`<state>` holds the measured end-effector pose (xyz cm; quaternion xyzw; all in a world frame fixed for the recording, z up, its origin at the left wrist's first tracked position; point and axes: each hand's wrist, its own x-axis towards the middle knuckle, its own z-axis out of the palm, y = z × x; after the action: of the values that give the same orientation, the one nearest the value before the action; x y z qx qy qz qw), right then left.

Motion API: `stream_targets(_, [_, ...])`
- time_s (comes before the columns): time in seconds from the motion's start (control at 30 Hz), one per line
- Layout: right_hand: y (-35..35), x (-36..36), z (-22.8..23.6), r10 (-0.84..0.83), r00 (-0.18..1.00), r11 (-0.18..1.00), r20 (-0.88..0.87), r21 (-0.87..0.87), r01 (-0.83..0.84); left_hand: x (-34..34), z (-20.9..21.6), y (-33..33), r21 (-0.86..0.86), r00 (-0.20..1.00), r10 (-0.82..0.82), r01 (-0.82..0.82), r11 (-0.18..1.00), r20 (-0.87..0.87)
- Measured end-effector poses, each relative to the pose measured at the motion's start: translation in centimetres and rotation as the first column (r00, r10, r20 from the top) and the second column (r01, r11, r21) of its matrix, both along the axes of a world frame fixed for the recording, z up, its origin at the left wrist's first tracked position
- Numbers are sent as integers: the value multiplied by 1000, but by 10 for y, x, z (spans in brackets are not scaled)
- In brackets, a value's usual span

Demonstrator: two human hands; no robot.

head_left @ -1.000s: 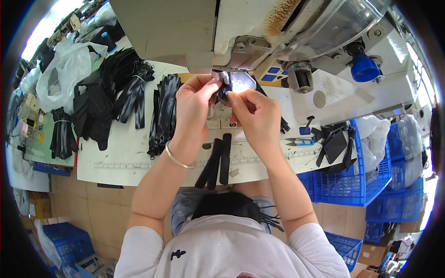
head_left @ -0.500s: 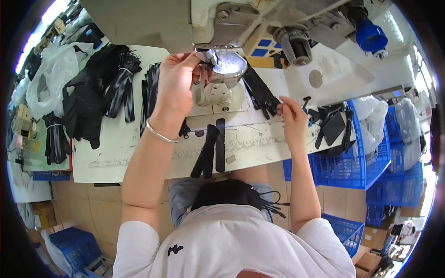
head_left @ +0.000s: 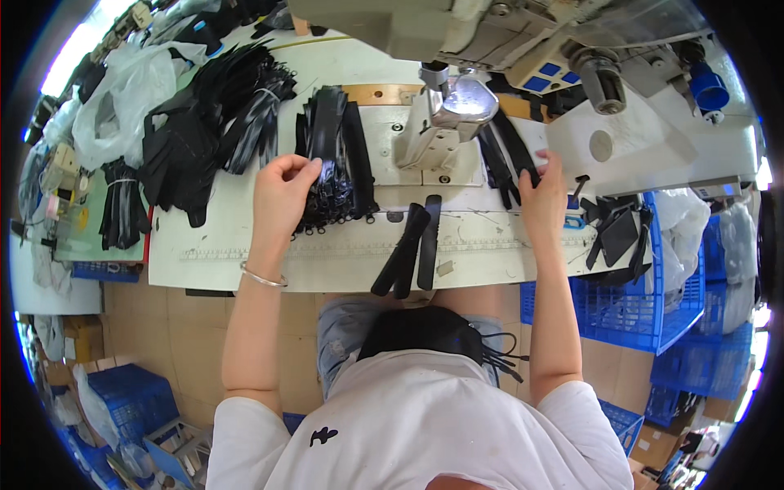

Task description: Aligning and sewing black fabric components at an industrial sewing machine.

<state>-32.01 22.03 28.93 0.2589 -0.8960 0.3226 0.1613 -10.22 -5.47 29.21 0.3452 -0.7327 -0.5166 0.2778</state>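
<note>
On the white sewing table, my left hand [head_left: 282, 196] is at the left edge of a stack of black zippers [head_left: 333, 155], whose metal pulls lie toward me. Its thumb and forefinger are pinched together; whatever is between them is hidden. To the right of the sewing machine's metal arm [head_left: 449, 122], my right hand [head_left: 543, 196] has its thumb and fingers around the near end of a black strip [head_left: 514, 147] in a small bundle. Several short black strips [head_left: 415, 245] hang over the table's front edge between my arms.
Machine parts [head_left: 523, 41] overhang the table's far right. Bundled black strips [head_left: 261, 114], dark fabric [head_left: 184, 155] and a clear plastic bag [head_left: 122, 106] lie at left. A blue crate [head_left: 612, 314] stands at right, near black pieces [head_left: 616, 229]. A ruler strip [head_left: 343, 249] runs along the front.
My left hand has come away from the machine's needle area, down and left to the zipper stack. My right hand stays by the right bundle. The whole view has shifted.
</note>
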Motion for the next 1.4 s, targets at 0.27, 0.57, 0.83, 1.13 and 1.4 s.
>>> stream_targets(0.27, [3, -24, 6, 132, 943, 990, -307, 88, -110, -5, 22, 67, -474, 962, 13, -146, 868, -273])
stream_targets(0.57, [2, -34, -18, 118, 979, 987, 164, 91, -134, -42, -5, 164, -382, 782, -623, 574, 724, -5])
stream_targets(0.83, [2, -44, -27, 1, 979, 989, -206, 142, 29, -54, -3, 168, -353, 721, -693, 647, 675, -3])
stream_targets(1.13, [0, 12, 32, 52, 988, 972, 144, -235, -17, -72, -12, 179, 42, 763, -582, 616, 787, -281])
stream_targets(1.4, [58, 109, 30, 649, 397, 757, 649, -604, -249, -59, -3, 176, 640, 869, -420, 482, 598, -261])
